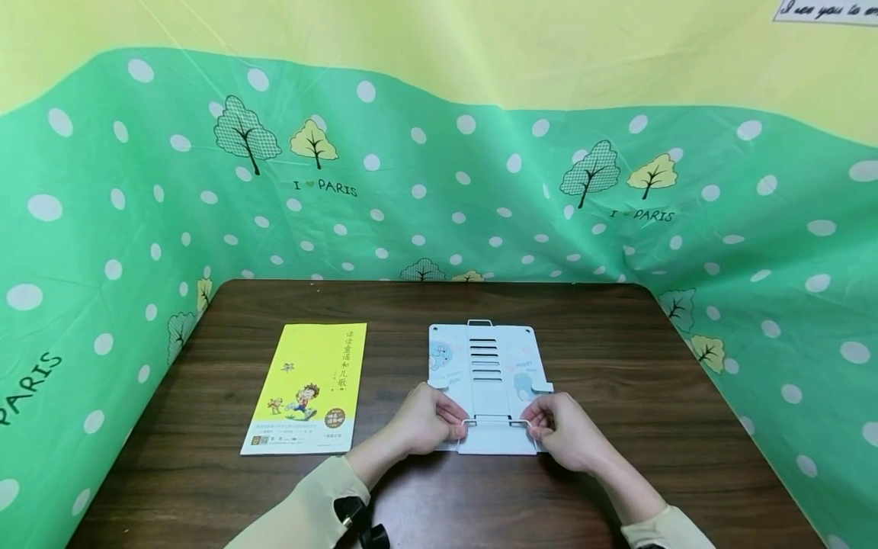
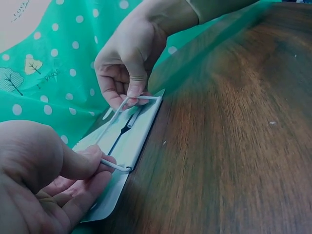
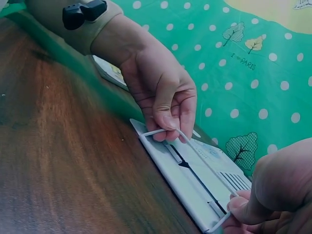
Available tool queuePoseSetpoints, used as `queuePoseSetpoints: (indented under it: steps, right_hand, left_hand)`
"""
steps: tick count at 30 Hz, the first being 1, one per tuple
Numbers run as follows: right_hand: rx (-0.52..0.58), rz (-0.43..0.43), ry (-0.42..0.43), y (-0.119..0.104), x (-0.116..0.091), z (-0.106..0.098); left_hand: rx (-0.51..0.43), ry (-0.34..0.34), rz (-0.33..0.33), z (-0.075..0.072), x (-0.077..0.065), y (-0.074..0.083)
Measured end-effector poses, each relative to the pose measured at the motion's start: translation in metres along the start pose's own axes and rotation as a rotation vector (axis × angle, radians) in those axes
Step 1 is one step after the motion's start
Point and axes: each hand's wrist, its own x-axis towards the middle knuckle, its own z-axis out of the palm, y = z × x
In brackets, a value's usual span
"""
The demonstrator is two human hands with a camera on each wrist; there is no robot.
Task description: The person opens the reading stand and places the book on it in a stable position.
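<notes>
A pale blue-white folding book stand with slots down its middle and cartoon prints lies flat on the table. Along its near part a white wire bracket is raised at a slant above the panel. My left hand pinches one corner of this wire between thumb and fingers, and my right hand pinches the opposite corner. Both grips show in the left wrist view, the right hand at the far side. A yellow children's book lies closed to the left of the stand.
The dark wooden table carries both things. A green and yellow polka-dot cloth hangs around its back and sides. A small wire loop sticks out at the stand's far edge.
</notes>
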Motion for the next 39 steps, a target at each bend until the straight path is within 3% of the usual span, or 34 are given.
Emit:
queuePoseSetpoints:
  steps: [7, 13, 26, 39]
  right_hand:
    - [0.006, -0.021, 0.056, 0.0, -0.006, 0.003]
    - [0.034, -0.007, 0.093, -0.001, -0.011, 0.005]
    - [0.033, 0.023, 0.14, -0.004, -0.02, 0.009]
    - [0.032, -0.01, 0.186, -0.005, -0.027, 0.009]
  left_hand:
    - [-0.036, 0.02, 0.004, 0.003, -0.006, 0.001]
    - [0.011, 0.053, 0.054, 0.005, -0.009, 0.003]
    - [0.048, 0.093, 0.094, 0.01, -0.017, 0.005]
    - [0.16, 0.14, 0.178, 0.013, -0.025, 0.007]
